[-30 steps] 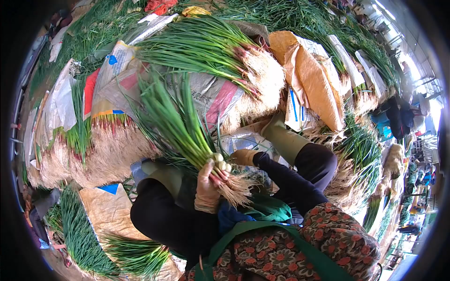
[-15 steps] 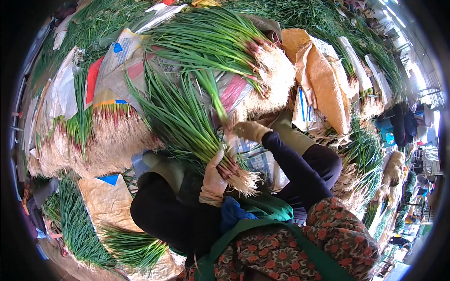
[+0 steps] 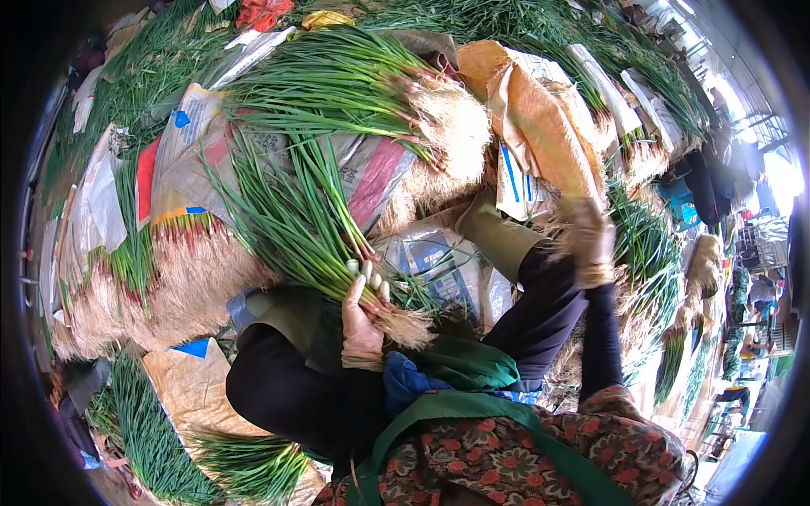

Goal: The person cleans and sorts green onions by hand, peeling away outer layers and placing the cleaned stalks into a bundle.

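Note:
My left hand [image 3: 361,329], in a pale glove, is wrapped round the root end of a bunch of scallions [image 3: 287,228]. Pale roots hang out below the fingers, and the green leaves fan toward the upper left. A few stalks lie on top of the bunch, their lower ends reaching my fingers. My right hand [image 3: 591,244], also gloved, is out to the right above my knee, smeared by motion. Whether it holds anything I cannot make out. Ahead lies a large heap of scallions [image 3: 337,84] with thick whitish roots, resting on woven sacks.
To the left, more rooted scallions stand under a printed sack [image 3: 190,160]. An orange-tan sack [image 3: 540,118] covers plants at the right. Between my legs lies a blue-and-white sack [image 3: 439,261]. Loose scallions [image 3: 249,460] lie at lower left. People appear in the far right background.
My right hand has swung from beside the bunch out to the right. The stalks near it now lie on the bunch in my left hand. The whole view has shifted slightly.

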The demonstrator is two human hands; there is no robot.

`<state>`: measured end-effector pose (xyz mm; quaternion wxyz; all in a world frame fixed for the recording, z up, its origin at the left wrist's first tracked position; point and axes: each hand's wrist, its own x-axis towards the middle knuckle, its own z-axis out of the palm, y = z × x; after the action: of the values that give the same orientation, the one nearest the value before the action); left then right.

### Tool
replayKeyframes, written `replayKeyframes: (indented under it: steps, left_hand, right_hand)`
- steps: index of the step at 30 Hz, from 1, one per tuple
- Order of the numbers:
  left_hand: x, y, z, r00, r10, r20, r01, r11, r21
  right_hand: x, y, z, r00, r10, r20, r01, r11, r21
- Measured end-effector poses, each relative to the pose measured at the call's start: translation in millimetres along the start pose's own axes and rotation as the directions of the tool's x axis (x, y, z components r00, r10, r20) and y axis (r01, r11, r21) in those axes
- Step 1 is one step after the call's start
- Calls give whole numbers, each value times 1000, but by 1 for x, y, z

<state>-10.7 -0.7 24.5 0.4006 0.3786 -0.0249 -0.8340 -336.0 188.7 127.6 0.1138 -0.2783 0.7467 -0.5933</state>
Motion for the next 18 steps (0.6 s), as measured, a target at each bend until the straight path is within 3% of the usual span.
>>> replayKeyframes:
  steps: [1,2,3,4,5,7,8,9,10,11,12,13,14,15,16,17,18]
  left_hand:
    - [9,6,-20,952,-198,233,200,980,15]
    - [8,9,-20,935,-232,268,231,972,33]
    - [6,12,-21,919,-263,295,260,964,51]
    - [7,11,-20,927,-256,273,258,966,29]
    - [9,10,-18,934,-248,256,254,967,8]
    - [8,12,-19,946,-244,212,242,970,34]
    - [8,15,-20,968,-188,165,187,982,26]
    - [9,20,-21,984,-135,116,133,991,32]
    - [12,23,-21,994,-86,74,83,996,44]
    - [16,24,-19,999,-33,41,31,998,55]
    - [16,25,-19,1000,-13,12,13,1000,6]
    - [16,26,-19,1000,9,-19,-10,999,-49]
    - [20,22,-28,1000,4,-4,-4,1000,-31]
    - [23,18,-38,1000,-1,10,1,1000,-13]
    - [19,19,-34,997,2,-73,1,999,40]
    - [15,20,-31,997,20,-81,-12,995,95]
    - [16,22,-34,999,12,-29,-9,996,93]
  right_hand:
    - [6,-12,-47,987,-29,-161,13,995,-96]
    - [1,-27,-82,922,164,-352,-106,978,179]
    - [4,29,-159,934,74,-351,17,968,250]
    - [-8,49,-210,932,40,-359,-196,891,-410]
    - [-25,63,-250,940,5,-342,-318,381,-868]
    - [-49,95,-302,980,104,-172,-163,-85,-983]
    - [-40,155,-352,991,-90,99,89,-105,-990]
    - [-36,72,-255,992,-97,-78,-33,400,-916]
    - [-21,38,-198,993,-95,70,101,374,-922]
    - [-6,25,-146,965,-195,173,244,443,-863]
    - [0,-27,-58,990,135,-50,-111,491,-864]
    - [8,2,-23,952,-102,288,274,699,-660]
    - [4,-24,42,921,20,388,251,732,-634]
    - [-13,-62,113,825,210,524,94,864,-494]
    - [3,70,149,711,63,700,156,957,-244]
    - [-21,83,198,613,205,763,-221,972,-83]
    - [-36,34,235,568,150,809,121,957,-262]
